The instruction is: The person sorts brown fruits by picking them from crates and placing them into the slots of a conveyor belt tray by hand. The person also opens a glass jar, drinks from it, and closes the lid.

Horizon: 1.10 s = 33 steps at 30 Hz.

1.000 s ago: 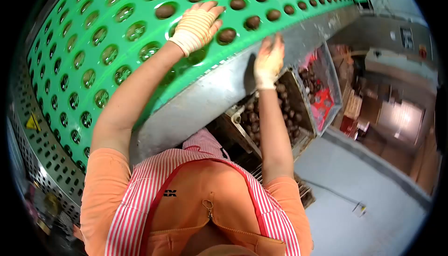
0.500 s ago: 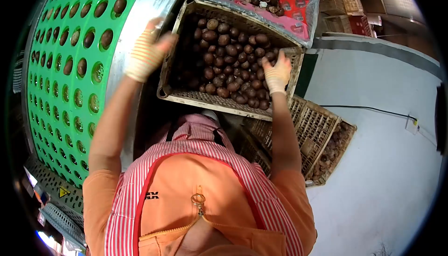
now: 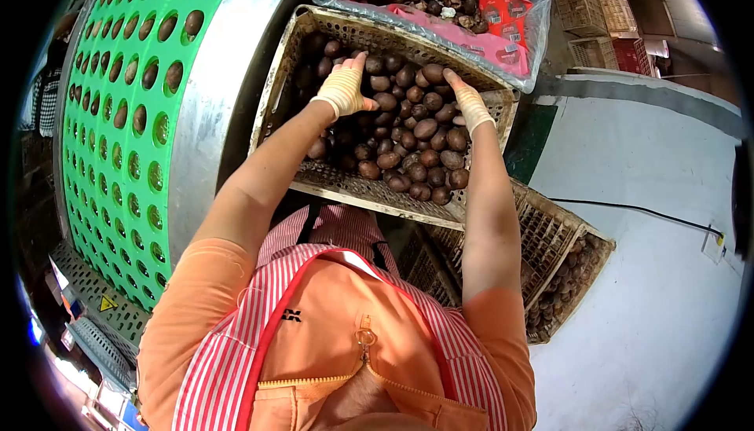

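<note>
A pale plastic crate [image 3: 263, 121] with perforated walls stands in front of me, holding a heap of dark brown, egg-sized round fruits [image 3: 424, 128]; I cannot tell their exact kind. My left hand [image 3: 343, 89], in a cream striped glove with bare fingertips, reaches over the left part of the heap. Its thumb and fingers are spread against the fruits. At the crate's right side, my right hand [image 3: 469, 101], gloved alike, rests its fingers apart at the heap's edge. Neither hand visibly encloses a fruit.
Left of the crate, a green perforated panel [image 3: 118, 160] carries brown fruits in its upper holes, bordered by a metal strip [image 3: 208, 109]. A plastic-lined bin [image 3: 542, 42] behind holds broken brown pieces and red wrappers. More crates [image 3: 542, 234] stand at lower right, beside a black cable [image 3: 620, 205].
My left hand has swung right from the metal strip into the crate. My right hand has shifted slightly upward along the heap's right edge. The camera view has shifted and tilted a little.
</note>
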Motion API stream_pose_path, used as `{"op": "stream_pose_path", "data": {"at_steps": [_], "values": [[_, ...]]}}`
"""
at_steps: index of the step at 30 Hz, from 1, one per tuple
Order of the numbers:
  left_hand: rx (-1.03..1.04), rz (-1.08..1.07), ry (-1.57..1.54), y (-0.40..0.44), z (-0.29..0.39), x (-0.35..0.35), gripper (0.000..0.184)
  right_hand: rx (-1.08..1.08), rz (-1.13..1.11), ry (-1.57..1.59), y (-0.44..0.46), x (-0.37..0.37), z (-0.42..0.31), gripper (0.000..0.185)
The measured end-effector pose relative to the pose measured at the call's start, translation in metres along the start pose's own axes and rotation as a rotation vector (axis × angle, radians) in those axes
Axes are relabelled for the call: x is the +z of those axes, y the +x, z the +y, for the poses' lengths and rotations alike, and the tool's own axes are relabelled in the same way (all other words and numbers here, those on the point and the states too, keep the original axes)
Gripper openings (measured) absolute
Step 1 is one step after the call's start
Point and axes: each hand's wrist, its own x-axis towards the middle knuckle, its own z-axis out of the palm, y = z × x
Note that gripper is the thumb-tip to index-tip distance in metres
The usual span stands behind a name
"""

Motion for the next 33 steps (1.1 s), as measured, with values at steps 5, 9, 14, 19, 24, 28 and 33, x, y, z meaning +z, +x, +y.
{"op": "stream_pose_path", "data": {"at_steps": [5,9,14,19,24,28,33], "values": [[0.124,-0.17,-0.25,0.012,0.016,-0.011,0.113,0.016,0.001,0.216,-0.018,0.009,0.005,0.09],[0.125,-0.259,-0.264,0.021,0.021,0.001,0.119,-0.024,-0.126,0.327,-0.019,0.013,0.007,0.101],[0.123,-0.433,-0.368,0.046,0.015,0.002,0.123,0.111,-0.151,0.591,0.001,0.051,0.015,0.094],[0.162,-0.461,-0.629,0.046,0.013,0.031,0.132,0.055,-0.152,0.624,0.004,0.059,0.02,0.07],[0.043,-0.394,-0.515,0.026,0.036,0.03,0.139,0.136,-0.136,0.716,0.002,0.061,0.011,0.078],[0.272,-0.192,-0.561,0.01,0.023,0.05,0.13,-0.237,-0.225,0.735,-0.006,0.072,0.038,0.057],[0.167,-0.31,-0.54,-0.042,0.03,0.038,0.136,0.034,-0.553,0.988,-0.056,0.096,0.043,0.068]]}}
